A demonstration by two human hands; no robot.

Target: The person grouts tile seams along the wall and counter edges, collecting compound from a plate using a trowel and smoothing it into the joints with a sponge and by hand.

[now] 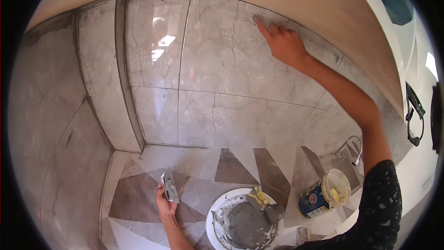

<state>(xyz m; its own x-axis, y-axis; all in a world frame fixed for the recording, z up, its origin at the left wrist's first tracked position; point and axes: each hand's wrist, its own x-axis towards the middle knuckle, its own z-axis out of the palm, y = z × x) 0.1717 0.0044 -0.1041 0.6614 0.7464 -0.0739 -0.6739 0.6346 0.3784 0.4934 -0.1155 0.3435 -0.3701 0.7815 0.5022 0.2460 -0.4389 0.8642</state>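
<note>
My right hand reaches up to the tiled wall. Its index finger is stretched out, the tip touching the tile near the top edge, and the other fingers are partly bent with nothing in them. Low on the left, my left hand grips a flat grey metal scraper, its fingers wrapped round one side. Between my arms a white basin on the floor holds grey paste. A yellow sponge and a grey-smeared spatula blade rest at its right rim.
Right of the basin stands a dark blue and white bucket with yellow pieces inside. A metal hose lies behind it. The floor has angular brown and white patterns. A boxed-out tiled corner juts out at left. A black cable hangs far right.
</note>
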